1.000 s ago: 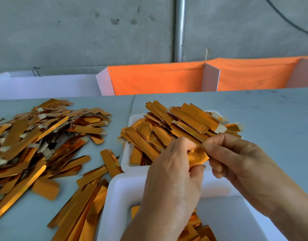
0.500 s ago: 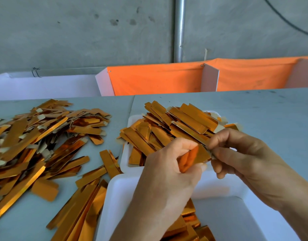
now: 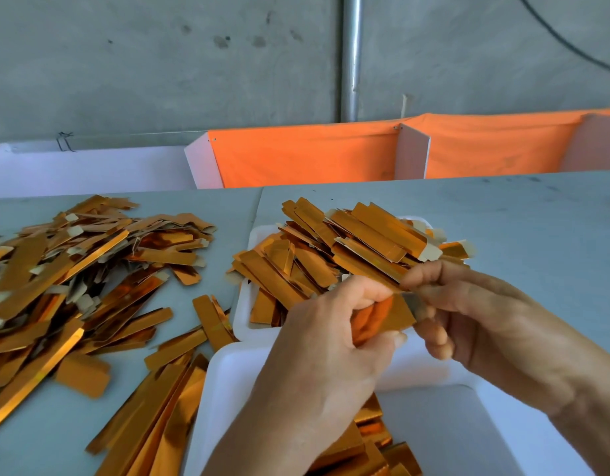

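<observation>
Gold foil strips — white trays — orange cloth

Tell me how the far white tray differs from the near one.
The far tray is heaped above its rim with gold strips; the near tray holds few gold pieces, much floor bare. The far tray's strips overhang its edge; the near tray's pieces stay inside. Both are white, on the grey table.

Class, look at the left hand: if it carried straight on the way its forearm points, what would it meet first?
Probably the heap of gold strips in the far white tray, though the right hand lies close by; depth unclear.
</observation>
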`<move>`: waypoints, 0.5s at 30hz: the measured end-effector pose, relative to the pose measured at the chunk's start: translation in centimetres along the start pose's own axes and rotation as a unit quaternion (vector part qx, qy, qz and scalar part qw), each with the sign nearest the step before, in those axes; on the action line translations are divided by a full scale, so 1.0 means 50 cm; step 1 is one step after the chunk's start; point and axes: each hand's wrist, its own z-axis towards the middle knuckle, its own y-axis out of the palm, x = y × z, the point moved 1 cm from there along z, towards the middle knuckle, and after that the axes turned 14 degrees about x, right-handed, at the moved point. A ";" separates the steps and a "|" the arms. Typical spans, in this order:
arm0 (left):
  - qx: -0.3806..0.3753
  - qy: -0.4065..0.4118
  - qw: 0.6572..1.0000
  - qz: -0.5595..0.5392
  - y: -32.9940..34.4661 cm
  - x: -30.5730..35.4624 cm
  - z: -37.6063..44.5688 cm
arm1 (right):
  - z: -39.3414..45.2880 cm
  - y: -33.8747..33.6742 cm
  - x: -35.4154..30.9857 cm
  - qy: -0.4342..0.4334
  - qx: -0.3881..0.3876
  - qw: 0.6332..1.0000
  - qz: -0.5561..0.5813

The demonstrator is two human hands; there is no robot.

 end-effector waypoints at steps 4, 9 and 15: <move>-0.001 -0.004 1.000 0.001 -0.002 0.000 0.000 | 0.005 -0.005 0.009 0.049 -0.025 0.998 0.029; -0.013 -0.010 1.000 -0.010 -0.005 -0.002 0.001 | 0.006 -0.003 0.010 0.060 -0.049 0.996 0.043; -0.029 0.001 0.999 -0.027 -0.009 0.007 0.001 | 0.002 0.000 0.000 0.006 -0.041 0.999 -0.017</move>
